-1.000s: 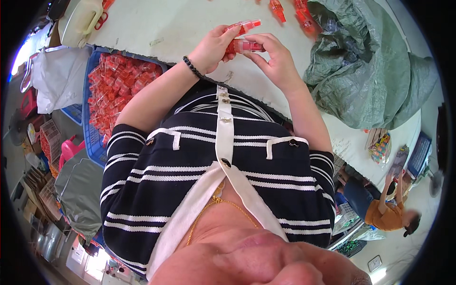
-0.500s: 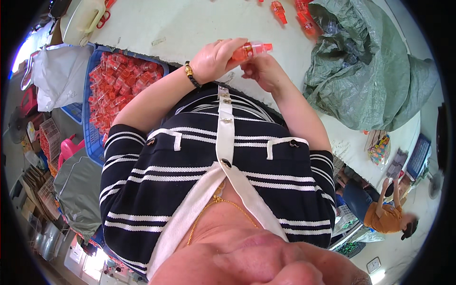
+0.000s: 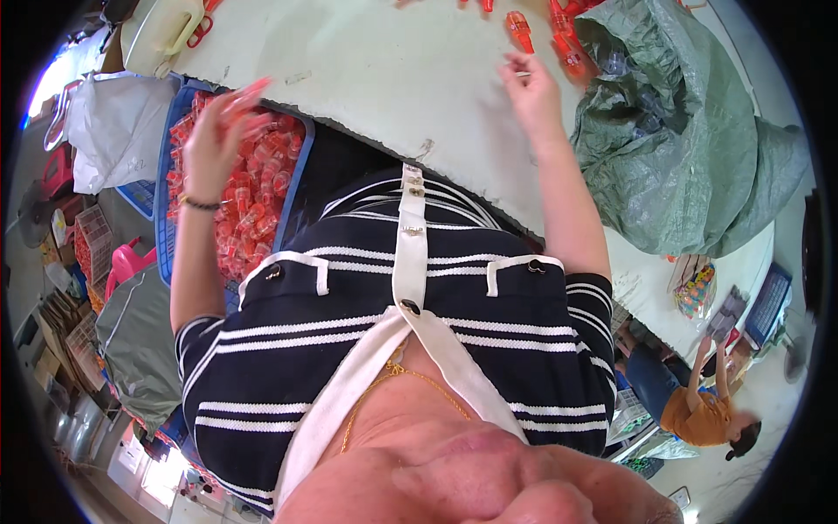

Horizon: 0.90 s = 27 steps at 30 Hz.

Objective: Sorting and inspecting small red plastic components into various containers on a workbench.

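At the tabletop's (image 3: 375,79) edge, the crate (image 3: 162,210) is seemingly being filled, left hand (image 3: 211,144) blurred, grip unclear; a bottle (image 3: 519,32) is likely needed by the half-curled right hand (image 3: 534,92).

Bare table (image 3: 375,79) is stretching between the left hand (image 3: 209,153) and the right hand (image 3: 534,96), leaving a lane for crossing. The sack (image 3: 690,148) is obstructing the right hand's outer side, with a bottle (image 3: 518,31) lying just ahead. The crate's (image 3: 305,155) rim is bounding the left hand's inner side, and the jug (image 3: 160,35) is standing beyond.
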Motion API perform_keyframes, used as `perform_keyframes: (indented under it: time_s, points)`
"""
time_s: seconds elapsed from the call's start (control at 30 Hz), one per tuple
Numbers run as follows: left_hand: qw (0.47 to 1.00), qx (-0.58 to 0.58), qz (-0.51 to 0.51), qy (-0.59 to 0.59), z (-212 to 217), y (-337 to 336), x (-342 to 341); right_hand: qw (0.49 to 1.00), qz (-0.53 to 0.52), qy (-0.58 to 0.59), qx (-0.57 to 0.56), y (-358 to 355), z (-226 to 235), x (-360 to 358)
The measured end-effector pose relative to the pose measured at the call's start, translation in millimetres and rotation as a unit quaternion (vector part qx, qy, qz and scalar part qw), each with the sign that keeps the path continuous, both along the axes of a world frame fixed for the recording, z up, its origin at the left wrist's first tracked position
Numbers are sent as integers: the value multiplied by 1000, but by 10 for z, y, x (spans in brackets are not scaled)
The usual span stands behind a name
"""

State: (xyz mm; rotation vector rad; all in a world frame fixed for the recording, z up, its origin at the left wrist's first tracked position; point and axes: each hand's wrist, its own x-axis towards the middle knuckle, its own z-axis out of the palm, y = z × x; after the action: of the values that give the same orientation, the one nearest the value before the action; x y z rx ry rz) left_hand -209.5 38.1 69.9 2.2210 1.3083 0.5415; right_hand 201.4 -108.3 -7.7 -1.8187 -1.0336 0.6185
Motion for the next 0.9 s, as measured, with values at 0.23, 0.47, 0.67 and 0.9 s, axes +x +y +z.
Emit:
perform_keyframes:
  time_s: [0.23, 0.47, 0.67, 0.9]
  points:
    - [912, 99, 65, 393, 184, 108, -1007, 954, -61, -292, -3, 154, -99, 408]
    - [980, 164, -98, 59, -251, 667, 882, 946, -54, -313, -59, 215, -255, 490]
    - [971, 82, -156, 161, -723, 1080, 2689, 954, -59, -293, -29, 97, -50, 279]
    - [982, -51, -162, 87, -811, 936, 2815, 968, -66, -241, -15, -194, 247, 74]
